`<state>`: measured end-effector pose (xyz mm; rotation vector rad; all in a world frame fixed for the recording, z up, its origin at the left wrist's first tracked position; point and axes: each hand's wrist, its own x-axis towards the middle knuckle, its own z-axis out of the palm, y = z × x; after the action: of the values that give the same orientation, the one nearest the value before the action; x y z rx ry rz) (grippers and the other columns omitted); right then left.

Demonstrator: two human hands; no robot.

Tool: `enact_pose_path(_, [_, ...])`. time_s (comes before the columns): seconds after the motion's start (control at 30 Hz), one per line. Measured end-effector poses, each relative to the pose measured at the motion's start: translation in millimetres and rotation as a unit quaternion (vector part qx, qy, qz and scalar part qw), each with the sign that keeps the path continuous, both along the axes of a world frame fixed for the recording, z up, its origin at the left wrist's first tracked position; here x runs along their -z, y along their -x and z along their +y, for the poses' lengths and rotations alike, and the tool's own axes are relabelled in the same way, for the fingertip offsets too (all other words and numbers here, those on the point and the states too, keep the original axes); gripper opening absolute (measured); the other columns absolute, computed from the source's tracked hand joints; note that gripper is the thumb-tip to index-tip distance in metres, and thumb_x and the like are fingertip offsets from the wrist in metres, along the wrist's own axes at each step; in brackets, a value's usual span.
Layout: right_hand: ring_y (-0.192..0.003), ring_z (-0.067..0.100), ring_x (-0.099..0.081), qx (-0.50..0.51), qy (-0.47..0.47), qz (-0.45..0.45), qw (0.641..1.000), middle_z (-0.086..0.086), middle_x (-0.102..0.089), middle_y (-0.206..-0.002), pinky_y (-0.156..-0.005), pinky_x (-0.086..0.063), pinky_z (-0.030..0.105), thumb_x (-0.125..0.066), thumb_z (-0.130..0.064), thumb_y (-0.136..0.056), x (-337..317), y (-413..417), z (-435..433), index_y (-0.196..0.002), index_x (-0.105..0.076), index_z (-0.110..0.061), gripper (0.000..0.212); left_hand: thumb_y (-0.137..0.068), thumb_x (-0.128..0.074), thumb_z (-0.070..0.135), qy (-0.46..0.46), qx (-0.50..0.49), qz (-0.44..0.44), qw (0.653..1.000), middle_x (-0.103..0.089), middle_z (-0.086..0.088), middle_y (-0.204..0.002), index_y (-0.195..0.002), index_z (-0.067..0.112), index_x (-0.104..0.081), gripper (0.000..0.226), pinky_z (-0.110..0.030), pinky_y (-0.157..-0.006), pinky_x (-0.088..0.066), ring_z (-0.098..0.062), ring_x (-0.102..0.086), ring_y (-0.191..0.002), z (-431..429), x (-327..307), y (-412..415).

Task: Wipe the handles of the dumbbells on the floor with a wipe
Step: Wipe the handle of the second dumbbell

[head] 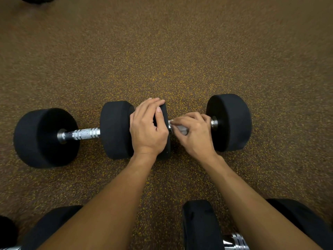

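Nearest the lens, below the forearms, two further dumbbells are cut off by the frame edge. The near right dumbbell [200, 224] lies under the right forearm, showing a black head and part of a chrome bar. The near left dumbbell [54, 224] lies under the left forearm, showing a black head only.

Left hand [147, 129]: fingers are curled over the top of the inner head of the right dumbbell [228, 121], with the thumb laid on that head's inner face. It grips the head and holds nothing else.

Right hand [194, 134]: fingers are closed round a white wipe [182, 129], which sits on that dumbbell's bar between the two hands. The bar is almost wholly covered. Only its chrome end [214, 123] shows beyond the right knuckles, at the outer head.

Left dumbbell [115, 129]: it lies just left of the left hand, its nearer head close against the gripped head. Contact between them cannot be confirmed. Its knurled handle [84, 134] is bare.

Floor [162, 51]: brown rubber with yellow flecks, around and beyond both hands.
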<state>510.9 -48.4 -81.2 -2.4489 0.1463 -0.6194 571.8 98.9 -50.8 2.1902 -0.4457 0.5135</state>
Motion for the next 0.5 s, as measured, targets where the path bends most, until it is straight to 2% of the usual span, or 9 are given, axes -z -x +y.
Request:
enact_pose_path(0.17, [-0.113, 0.008, -0.059, -0.012, 0.000, -0.005, 1.000, -0.021, -0.077, -0.111, -0.102, -0.030, 0.041, -0.071, -0.041, -0.094, 3, 1, -1, -0.106, -0.083, -0.031, 0.019, -0.107, -0.045, 0.022, -0.005, -0.001, 0.001, 1.000, -0.073, 0.008, -0.131, -0.123, 0.020, -0.076, 0.035, -0.038, -0.112, -0.043, -0.013, -0.061, -0.133, 0, 0, 0])
enact_pose_path(0.37, [-0.116, 0.014, -0.057, 0.008, 0.029, 0.129, 0.991, -0.014, -0.078, -0.110, -0.102, -0.025, 0.043, -0.054, -0.048, -0.099, -12, -21, 5, -0.112, -0.082, -0.034, 0.034, -0.107, -0.045, 0.022, -0.008, 0.001, -0.004, 1.000, -0.072, 0.008, -0.132, -0.123, 0.020, -0.076, 0.035, -0.038, -0.113, -0.043, -0.013, -0.061, -0.133, 0, 0, -1])
enact_pose_path(0.5, [-0.110, 0.012, -0.056, 0.009, 0.047, 0.104, 0.993, -0.016, -0.078, -0.107, -0.100, -0.024, 0.042, -0.054, -0.047, -0.099, -9, -13, 4, -0.109, -0.081, -0.033, 0.032, -0.107, -0.045, 0.020, -0.008, 0.000, -0.013, 1.000, -0.073, 0.007, -0.132, -0.123, 0.019, -0.076, 0.035, -0.039, -0.113, -0.044, -0.014, -0.061, -0.133, 1, 1, 0])
